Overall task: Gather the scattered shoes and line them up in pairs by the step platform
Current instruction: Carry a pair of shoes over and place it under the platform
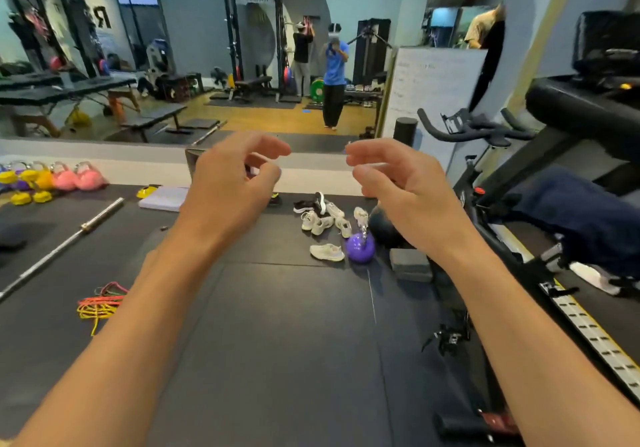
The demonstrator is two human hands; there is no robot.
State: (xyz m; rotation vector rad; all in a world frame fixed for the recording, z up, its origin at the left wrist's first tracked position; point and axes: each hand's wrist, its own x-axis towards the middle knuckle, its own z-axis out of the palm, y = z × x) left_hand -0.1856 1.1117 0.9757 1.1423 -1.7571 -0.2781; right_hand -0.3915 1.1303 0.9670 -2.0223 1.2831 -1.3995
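Both hands are raised side by side above the black rubber floor mat (277, 342), apart from each other. The left hand (228, 183) and the right hand (398, 183) each have loosely curled fingers and hold nothing.

The scattered shoes lie on the mat beyond them, at about 1 o'clock from the middle of the view. There is a heap of white mesh sneakers (322, 221) with a black white-soled sneaker (304, 206) at its 11 o'clock, and a single white sneaker (327, 252) at its 6 o'clock. This single sneaker lies just beside a round purple kettlebell (360, 248).

The pale lilac flat step platform (162, 198) lies at 9 o'clock of the heap, well apart from it. A steel barbell (69, 239) lies at 8 o'clock of the platform.
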